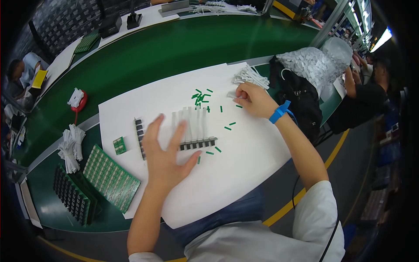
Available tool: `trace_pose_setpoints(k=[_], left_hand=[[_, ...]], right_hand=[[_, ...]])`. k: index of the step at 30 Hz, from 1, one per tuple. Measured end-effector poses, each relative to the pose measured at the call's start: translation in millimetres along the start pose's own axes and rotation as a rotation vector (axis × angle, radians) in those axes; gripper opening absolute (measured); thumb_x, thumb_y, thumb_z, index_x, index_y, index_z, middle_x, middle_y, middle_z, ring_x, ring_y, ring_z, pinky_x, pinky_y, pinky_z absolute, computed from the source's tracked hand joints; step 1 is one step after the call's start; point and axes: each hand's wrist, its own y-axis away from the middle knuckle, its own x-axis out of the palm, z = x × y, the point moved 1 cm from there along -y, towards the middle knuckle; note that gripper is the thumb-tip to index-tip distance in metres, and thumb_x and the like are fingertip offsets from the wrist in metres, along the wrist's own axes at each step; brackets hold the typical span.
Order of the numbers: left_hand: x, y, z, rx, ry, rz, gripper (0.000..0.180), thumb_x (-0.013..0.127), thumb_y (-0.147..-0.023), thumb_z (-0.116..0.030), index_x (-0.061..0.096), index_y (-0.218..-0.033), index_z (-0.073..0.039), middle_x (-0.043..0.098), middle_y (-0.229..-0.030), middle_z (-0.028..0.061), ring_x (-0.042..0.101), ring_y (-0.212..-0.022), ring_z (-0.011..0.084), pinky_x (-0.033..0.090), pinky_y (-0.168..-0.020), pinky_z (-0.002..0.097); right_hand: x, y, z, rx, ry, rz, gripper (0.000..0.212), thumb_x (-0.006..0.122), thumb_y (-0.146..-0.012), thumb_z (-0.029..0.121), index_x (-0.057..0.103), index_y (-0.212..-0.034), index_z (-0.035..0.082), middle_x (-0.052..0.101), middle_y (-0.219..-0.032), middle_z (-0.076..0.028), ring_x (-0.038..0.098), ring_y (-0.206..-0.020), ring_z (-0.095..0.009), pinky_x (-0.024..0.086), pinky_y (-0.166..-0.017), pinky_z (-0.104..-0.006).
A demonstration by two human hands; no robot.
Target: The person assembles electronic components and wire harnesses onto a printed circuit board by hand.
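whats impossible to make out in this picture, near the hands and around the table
In the head view:
1. Anything pinched by the right hand: its own fingers cover it.
2. Parts of the leftmost translucent strips: behind the left hand.
3. Number of boards in the black-studded stack: they overlap.
4. What the right-side co-worker handles: too small, blurred.

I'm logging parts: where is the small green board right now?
In the head view, the small green board lies near the left edge of the white sheet, just left of the strip of black parts by the left hand.
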Motion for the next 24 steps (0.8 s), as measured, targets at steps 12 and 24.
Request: trace_pose_setpoints(k=[12,24], left_hand=[[36,12,-12,0.146,-0.037,0.161,0.027,0.082,-0.077,-0.016,0.078,-0.104,-0.016,0.062,-0.105,0.0006,0.057,-0.101,0.0214,0.038,-0.088,0.0408],[16,23,-16,0.204,-0.072,0.133,0.018,0.084,-0.073,-0.017,0.079,-0.091,-0.019,0.056,-0.090,-0.0014,0.056,-0.088,0.0170,0.036,-0.078,0.0371]], right_hand=[[8,7,9,-0.047,0.286,-0.042,0.011,0.066,-0.093,0.011,0.060,-0.094,0.002,0.064,-0.095,-0.017,0.065,-0.085,-0.037,0.052,-0.075,-0.0445],[0,47,75,-0.129,-0.245,0.308,0.009,0.055,-0.103,0.009,0.049,-0.105,0.003,0.060,-0.089,-0.016,0.059,-0.078,-0.030,0.048,-0.073,-0.0368]])
